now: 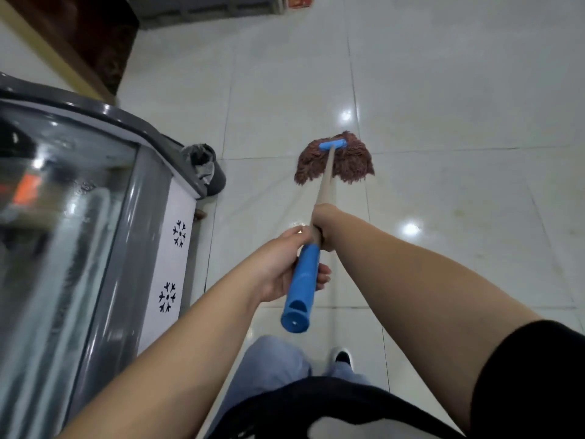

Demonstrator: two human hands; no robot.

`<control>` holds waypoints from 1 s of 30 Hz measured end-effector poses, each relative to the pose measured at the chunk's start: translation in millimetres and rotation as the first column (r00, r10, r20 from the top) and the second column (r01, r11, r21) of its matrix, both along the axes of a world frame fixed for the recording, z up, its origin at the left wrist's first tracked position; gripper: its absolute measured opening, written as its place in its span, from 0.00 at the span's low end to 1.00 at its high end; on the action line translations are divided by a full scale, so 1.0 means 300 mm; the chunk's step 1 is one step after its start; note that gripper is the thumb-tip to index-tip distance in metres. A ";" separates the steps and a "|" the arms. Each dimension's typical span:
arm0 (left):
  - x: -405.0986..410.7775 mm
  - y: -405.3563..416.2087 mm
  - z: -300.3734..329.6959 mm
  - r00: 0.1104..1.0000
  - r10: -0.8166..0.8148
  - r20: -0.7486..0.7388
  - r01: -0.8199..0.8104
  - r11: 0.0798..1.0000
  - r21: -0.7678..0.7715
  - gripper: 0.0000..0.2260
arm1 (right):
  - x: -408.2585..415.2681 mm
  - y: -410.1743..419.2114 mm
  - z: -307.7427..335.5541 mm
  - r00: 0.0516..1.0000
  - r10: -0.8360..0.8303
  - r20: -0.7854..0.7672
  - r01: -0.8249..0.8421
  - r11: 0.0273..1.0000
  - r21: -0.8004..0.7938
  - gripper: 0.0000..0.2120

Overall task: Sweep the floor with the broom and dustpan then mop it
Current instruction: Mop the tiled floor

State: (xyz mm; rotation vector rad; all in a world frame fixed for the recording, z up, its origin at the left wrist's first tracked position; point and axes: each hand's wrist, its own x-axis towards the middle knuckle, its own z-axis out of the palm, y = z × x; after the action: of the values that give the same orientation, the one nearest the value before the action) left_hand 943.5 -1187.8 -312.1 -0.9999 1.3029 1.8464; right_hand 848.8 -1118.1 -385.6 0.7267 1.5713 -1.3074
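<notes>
**Mopping stage, mop head flat on the tiles ahead of me**

The pale tiled floor (443, 90) fills most of what I see, glossy with two bright light reflections on it — no broom or dustpan is in view, so I judge the sweeping part is over and the mopping is in hand. Along my left runs a glass-topped chest freezer (79, 217) with snowflake marks on its white end panel, and a small grey bin (207, 169) lined with a bag stands just beside its far corner.

The mop (326, 182) points away from me down the middle of the view. Its brown string head (348, 163) lies spread on the floor near a tile joint, held by a blue clamp, well apart from the bin. The beige shaft rises back toward me and ends in a blue grip.

My right hand (321, 228) is further down the shaft, fingers wrapped fully round the beige part just above the blue grip. My left hand (281, 270) is closed round the blue grip itself, touching the right hand, with the fingertips curling out past the far side.

One shoe (342, 356) shows below, behind the handle end.

Next, as I judge it, the head wants drawing across the tiles with both hands kept firm — and steered clear of the freezer's base and the bin on the left.
</notes>
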 end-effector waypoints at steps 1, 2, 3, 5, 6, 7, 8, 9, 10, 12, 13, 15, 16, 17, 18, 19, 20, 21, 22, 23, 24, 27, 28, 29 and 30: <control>-0.058 -0.028 0.001 0.997 0.055 -0.047 -0.056 0.998 -0.017 0.15 | -0.053 -0.028 0.019 0.999 -0.036 -0.005 0.036 0.999 -0.002 0.18; -0.122 -0.061 -0.001 0.991 0.104 -0.081 -0.105 0.994 -0.018 0.15 | -0.122 -0.060 0.039 0.996 -0.084 0.016 0.084 0.996 -0.004 0.18; -0.192 -0.104 0.002 0.986 0.132 -0.103 -0.133 0.991 -0.004 0.14 | -0.192 -0.098 0.049 0.992 -0.127 0.009 0.127 0.992 -0.016 0.18; -0.335 -0.199 0.018 0.980 0.160 -0.122 -0.158 0.987 0.028 0.12 | -0.326 -0.179 0.073 0.988 -0.151 0.016 0.152 0.988 -0.039 0.15; -0.405 -0.248 0.034 0.976 0.177 -0.125 -0.172 0.984 0.053 0.11 | -0.391 -0.218 0.102 0.980 -0.199 0.026 0.200 0.979 -0.049 0.13; -0.474 -0.296 0.055 0.971 0.192 -0.142 -0.181 0.980 0.086 0.10 | -0.453 -0.258 0.130 0.971 -0.239 0.029 0.241 0.969 -0.059 0.10; -0.546 -0.339 0.074 0.967 0.197 -0.159 -0.180 0.976 0.119 0.10 | -0.514 -0.297 0.152 0.964 -0.265 0.018 0.265 0.962 -0.065 0.08; -0.615 -0.377 0.090 0.967 0.188 -0.170 -0.167 0.977 0.135 0.09 | -0.569 -0.329 0.175 0.960 -0.279 0.001 0.279 0.958 -0.070 0.09; -0.684 -0.409 0.106 0.969 0.172 -0.177 -0.149 0.979 0.139 0.07 | -0.622 -0.362 0.200 0.954 -0.296 -0.045 0.292 0.954 -0.069 0.10; -0.794 -0.451 0.140 0.970 0.156 -0.186 -0.127 0.979 0.156 0.06 | -0.708 -0.402 0.212 0.931 -0.337 -0.138 0.328 0.941 -0.084 0.16; -0.870 -0.483 0.161 0.965 0.167 -0.203 -0.127 0.972 0.199 0.06 | -0.777 -0.437 0.211 0.916 -0.353 -0.189 0.341 0.935 -0.094 0.21; -1.028 -0.542 0.209 0.943 0.240 -0.231 -0.168 0.941 0.293 0.08 | -0.899 -0.487 0.219 0.889 -0.278 -0.365 0.275 0.960 -0.060 0.36; -1.116 -0.570 0.241 0.928 0.274 -0.253 -0.182 0.925 0.334 0.10 | -0.976 -0.507 0.207 0.856 -0.218 -0.468 0.234 0.972 -0.024 0.44; -1.206 -0.592 0.281 0.913 0.299 -0.278 -0.187 0.911 0.367 0.11 | -1.051 -0.522 0.194 0.818 -0.191 -0.543 0.217 0.976 -0.016 0.47; -1.295 -0.611 0.324 0.900 0.312 -0.305 -0.181 0.903 0.389 0.11 | -1.117 -0.531 0.210 0.776 -0.186 -0.602 0.213 0.977 -0.027 0.48; -1.383 -0.627 0.366 0.889 0.315 -0.332 -0.169 0.901 0.400 0.11 | -1.170 -0.546 0.265 0.715 -0.185 -0.674 0.208 0.977 -0.047 0.48; -1.471 -0.639 0.405 0.881 0.310 -0.358 -0.153 0.902 0.404 0.11 | -1.238 -0.561 0.297 0.662 -0.192 -0.724 0.202 0.977 -0.073 0.46; -1.561 -0.651 0.441 0.870 0.307 -0.385 -0.140 0.904 0.404 0.11 | -1.306 -0.574 0.334 0.619 -0.202 -0.759 0.187 0.977 -0.108 0.41; -1.646 -0.663 0.474 0.856 0.312 -0.413 -0.134 0.904 0.406 0.12 | -1.383 -0.583 0.363 0.586 -0.198 -0.786 0.160 0.979 -0.128 0.35; -1.729 -0.673 0.502 0.838 0.325 -0.439 -0.134 0.902 0.411 0.12 | -1.468 -0.594 0.379 0.563 -0.190 -0.805 0.121 0.982 -0.147 0.32; -1.809 -0.683 0.524 0.817 0.340 -0.466 -0.135 0.898 0.418 0.13 | -1.554 -0.607 0.381 0.537 -0.187 -0.823 0.083 0.982 -0.169 0.31; -2.034 -0.705 0.563 0.724 0.336 -0.602 -0.139 0.926 0.350 0.18 | -1.804 -0.641 0.392 0.463 -0.143 -0.875 -0.040 0.983 -0.181 0.34; -2.104 -0.709 0.571 0.700 0.323 -0.637 -0.149 0.939 0.311 0.21 | -1.877 -0.642 0.415 0.439 -0.137 -0.888 -0.073 0.980 -0.187 0.30; -2.174 -0.713 0.578 0.677 0.306 -0.669 -0.155 0.948 0.278 0.22 | -1.946 -0.643 0.446 0.453 -0.139 -0.881 -0.123 0.968 -0.217 0.25; -2.237 -0.717 0.580 0.652 0.296 -0.698 -0.158 0.953 0.257 0.23 | -2.015 -0.639 0.462 0.491 -0.131 -0.861 -0.193 0.948 -0.255 0.22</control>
State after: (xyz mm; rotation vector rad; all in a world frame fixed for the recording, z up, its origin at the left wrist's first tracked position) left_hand 272.3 -1402.8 -138.0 -0.3035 1.4428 2.6734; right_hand 244.5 -1309.8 -247.1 -0.3019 2.0281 -2.0209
